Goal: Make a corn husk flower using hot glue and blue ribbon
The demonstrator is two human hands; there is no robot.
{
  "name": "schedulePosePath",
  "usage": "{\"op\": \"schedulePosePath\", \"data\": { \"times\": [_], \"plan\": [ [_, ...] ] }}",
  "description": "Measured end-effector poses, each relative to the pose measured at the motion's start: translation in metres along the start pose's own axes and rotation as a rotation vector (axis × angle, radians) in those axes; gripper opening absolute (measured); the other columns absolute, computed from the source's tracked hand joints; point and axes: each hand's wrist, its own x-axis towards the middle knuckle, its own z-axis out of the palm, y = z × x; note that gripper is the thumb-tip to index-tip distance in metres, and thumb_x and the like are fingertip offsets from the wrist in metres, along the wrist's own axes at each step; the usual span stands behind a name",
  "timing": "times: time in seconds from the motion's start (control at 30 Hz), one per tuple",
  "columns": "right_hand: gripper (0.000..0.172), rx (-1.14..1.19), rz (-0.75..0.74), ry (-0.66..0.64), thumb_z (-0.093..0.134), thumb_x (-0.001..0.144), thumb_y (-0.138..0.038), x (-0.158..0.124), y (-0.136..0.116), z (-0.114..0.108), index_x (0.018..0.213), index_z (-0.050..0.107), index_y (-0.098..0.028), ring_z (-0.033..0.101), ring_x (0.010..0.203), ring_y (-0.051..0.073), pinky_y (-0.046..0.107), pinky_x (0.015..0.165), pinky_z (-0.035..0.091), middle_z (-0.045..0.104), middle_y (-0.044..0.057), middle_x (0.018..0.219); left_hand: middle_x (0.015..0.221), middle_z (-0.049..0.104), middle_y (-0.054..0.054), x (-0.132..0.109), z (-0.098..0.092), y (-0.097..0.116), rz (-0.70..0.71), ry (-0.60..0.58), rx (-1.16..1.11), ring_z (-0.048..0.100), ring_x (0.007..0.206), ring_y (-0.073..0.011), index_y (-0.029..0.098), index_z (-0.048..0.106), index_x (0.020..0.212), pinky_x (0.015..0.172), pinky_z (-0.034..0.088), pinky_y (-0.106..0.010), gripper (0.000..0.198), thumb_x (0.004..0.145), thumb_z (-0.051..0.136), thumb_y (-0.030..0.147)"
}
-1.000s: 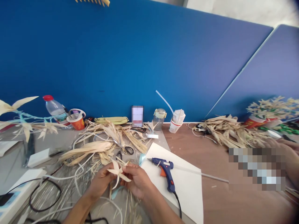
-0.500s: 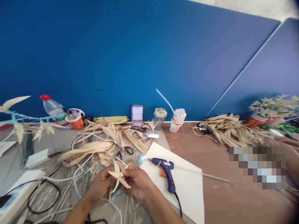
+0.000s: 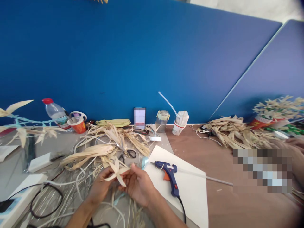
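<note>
My left hand and my right hand are together low in the middle, both pinched on a small star-shaped flower of pale corn husk. Its pointed petals stick up and out between my fingers. A light blue strip hangs below my hands. Just to the right lies a blue glue gun on a white sheet, its black cord trailing toward me. Black-handled scissors lie in the husk pile behind my hands.
Along the blue partition stand a red-capped bottle, an orange cup, a jar and a white cup. More husks are heaped on the right by another person's arm. Black cable loops at left.
The husk flower has turned in my fingers and sits slightly higher. My hands stay in the same place.
</note>
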Motion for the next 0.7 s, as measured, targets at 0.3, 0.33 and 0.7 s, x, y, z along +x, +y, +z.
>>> {"op": "schedulePosePath", "data": {
  "times": [0.3,0.33,0.7],
  "plan": [
    [0.039,-0.265,-0.281,-0.036,0.074,0.064,-0.045,-0.004,0.005,0.005,0.086,0.074,-0.013,0.052,0.058,0.01,0.023,0.062,0.038,0.065,0.006,0.073,0.061,0.059,0.0,-0.002,0.008,0.015,0.013,0.034,-0.282,0.054,0.061,-0.0145,0.016,0.064,0.065,0.06,0.047,-0.028,0.026,0.062,0.079,0.037],
    [0.039,-0.274,-0.299,-0.032,0.073,0.065,-0.046,-0.004,0.005,0.004,0.087,0.074,-0.013,0.053,0.059,0.011,0.024,0.063,0.038,0.065,0.006,0.073,0.061,0.058,0.001,-0.002,0.008,0.015,0.011,0.045,-0.296,0.053,0.06,-0.0138,0.016,0.063,0.064,0.06,0.046,-0.027,0.026,0.062,0.08,0.036],
    [0.038,-0.296,-0.484,0.006,0.066,0.072,-0.05,0.0,0.001,0.0,0.083,0.075,-0.015,0.053,0.059,0.013,0.027,0.061,0.039,0.065,0.006,0.069,0.058,0.057,0.0,0.001,0.001,0.012,0.055,0.005,-0.4,0.053,0.064,-0.0135,0.015,0.063,0.061,0.071,0.047,-0.029,0.02,0.064,0.079,0.026]
  ]
}}
